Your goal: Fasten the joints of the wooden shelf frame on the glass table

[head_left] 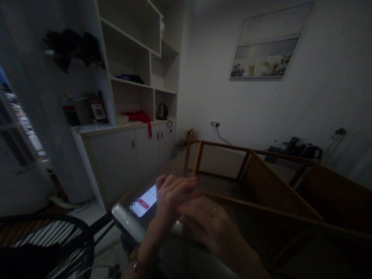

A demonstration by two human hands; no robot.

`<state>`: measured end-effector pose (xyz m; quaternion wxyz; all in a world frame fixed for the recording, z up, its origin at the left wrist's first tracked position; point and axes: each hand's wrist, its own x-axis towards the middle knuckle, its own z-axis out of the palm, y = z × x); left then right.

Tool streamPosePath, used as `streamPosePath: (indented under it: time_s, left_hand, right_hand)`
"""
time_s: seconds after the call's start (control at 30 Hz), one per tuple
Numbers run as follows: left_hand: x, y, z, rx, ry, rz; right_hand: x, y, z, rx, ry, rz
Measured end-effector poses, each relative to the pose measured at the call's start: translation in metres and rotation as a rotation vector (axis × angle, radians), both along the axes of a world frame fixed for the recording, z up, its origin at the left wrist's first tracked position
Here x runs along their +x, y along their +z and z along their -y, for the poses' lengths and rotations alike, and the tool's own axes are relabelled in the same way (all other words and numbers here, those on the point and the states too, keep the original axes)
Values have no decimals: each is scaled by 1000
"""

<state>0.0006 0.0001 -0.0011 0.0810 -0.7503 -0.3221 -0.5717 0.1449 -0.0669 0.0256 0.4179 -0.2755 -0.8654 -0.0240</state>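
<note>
My left hand (173,193) and my right hand (210,221) are brought together over the table's near edge, palms turned inward. The left fingers, with red nails, bend forward together. Beside them the right fingers and thumb close in a pinch, and a ring shows on one finger. Anything between the two hands is hidden or too small to make out. A lit smartphone (144,202) lies just left of my left hand, partly covered by it. A brown wooden frame with shelf boards (247,151) lies on its side beyond my hands.
A black woven chair (84,236) is at lower left. White cabinets (119,159) with shelves line the left wall, holding an electric kettle (162,111) and red cloth (139,116). A picture (261,50) hangs above a socket (215,124). Dark kettle-like items (309,151) stand at right.
</note>
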Motion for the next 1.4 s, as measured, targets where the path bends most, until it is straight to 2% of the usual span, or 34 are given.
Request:
streamPosePath:
  time_s: [0.23, 0.5, 0.67, 0.8, 0.97, 1.23, 1.4]
  left_hand:
    - [0, -1, -1, 5, 11, -8]
    - [0, -1, 0, 7, 8, -12]
    - [0, 0, 0, 20, -14, -4]
    - [-1, 5, 5, -7, -21, -15]
    - [-3, 12, 10, -20, -53, -36]
    - [-3, 11, 10, -79, -54, -44]
    - [-2, 8, 7, -35, -45, -20]
  right_hand:
    - [-2, 0, -2, 169, -58, 9]
    - [-10, -7, -4, -47, -38, -100]
    - [-19, -16, -5, 111, -148, -112]
    - [-20, -15, -4, 240, -239, -143]
    - [-17, -10, -4, 264, -242, -176]
    - [-19, -12, -6, 304, -161, -220]
    - [-16, -10, -6, 416, -267, -72]
